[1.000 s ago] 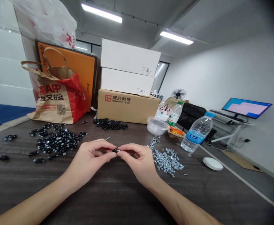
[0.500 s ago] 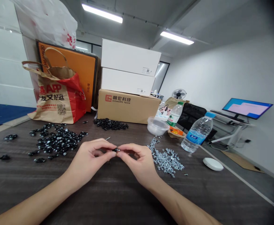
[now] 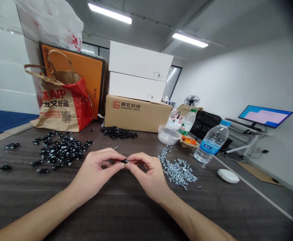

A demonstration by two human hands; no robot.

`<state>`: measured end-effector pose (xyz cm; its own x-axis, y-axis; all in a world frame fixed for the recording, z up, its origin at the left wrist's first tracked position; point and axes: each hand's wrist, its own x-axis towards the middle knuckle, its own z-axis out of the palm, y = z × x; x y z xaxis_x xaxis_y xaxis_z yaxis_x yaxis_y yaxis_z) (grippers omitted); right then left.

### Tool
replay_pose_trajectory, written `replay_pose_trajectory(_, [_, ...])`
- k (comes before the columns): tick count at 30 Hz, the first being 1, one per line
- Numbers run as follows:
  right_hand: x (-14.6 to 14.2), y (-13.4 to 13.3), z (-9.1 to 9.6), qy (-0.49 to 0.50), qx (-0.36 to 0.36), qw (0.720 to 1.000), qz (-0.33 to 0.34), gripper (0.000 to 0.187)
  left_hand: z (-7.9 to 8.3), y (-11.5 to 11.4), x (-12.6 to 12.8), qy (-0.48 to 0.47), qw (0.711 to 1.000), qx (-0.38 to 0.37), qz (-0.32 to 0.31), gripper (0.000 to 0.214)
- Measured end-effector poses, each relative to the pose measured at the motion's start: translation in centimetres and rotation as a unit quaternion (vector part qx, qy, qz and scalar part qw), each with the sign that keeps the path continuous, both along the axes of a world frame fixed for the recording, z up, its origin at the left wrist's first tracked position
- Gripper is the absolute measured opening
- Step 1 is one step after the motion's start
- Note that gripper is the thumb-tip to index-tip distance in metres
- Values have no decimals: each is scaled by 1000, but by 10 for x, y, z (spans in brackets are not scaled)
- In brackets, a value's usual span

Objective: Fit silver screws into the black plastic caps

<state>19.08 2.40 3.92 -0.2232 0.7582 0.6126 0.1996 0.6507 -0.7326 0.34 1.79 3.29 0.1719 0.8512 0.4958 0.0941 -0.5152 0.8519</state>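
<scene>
Thumb and forefinger of my left hand (image 3: 96,172) pinch a small black part (image 3: 123,161) above the table. My right hand (image 3: 149,174) meets it fingertip to fingertip, pinching a small silver screw (image 3: 127,161) against the part's right end. The fingertips cover most of both pieces. Behind my left hand, a thin metal tip (image 3: 115,147) shows; the rest of it is hidden. To the right of my right hand lies a heap of silver screws (image 3: 179,172). Black parts with silver screw heads (image 3: 61,149) are piled left of my left hand.
A pile of plain black parts (image 3: 118,132) lies before a cardboard box (image 3: 138,115) topped with white boxes. A paper bag (image 3: 61,110) stands back left. At right are a clear plastic tub (image 3: 169,135), water bottles (image 3: 210,142) and a white rounded case (image 3: 228,175).
Both hands keep the same pinch at nearly the same spot. The whole view has shifted very slightly; the piles look unchanged.
</scene>
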Motion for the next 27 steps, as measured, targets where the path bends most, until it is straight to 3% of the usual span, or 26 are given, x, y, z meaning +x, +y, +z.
replay_pose_trajectory(12, [1, -3, 2, -4, -13, 1000, -2, 10, 5, -2, 0, 10, 999, 42, 3, 12])
replay_pose_trajectory(20, [-2, -2, -2, 65, -73, 995, 1, 8, 4, -2, 0, 16, 998, 52, 15, 10])
replay_pose_trajectory(27, [-2, -2, 0, 78, -75, 994, -3, 10, 2, -2, 0, 26, 998, 52, 10, 11])
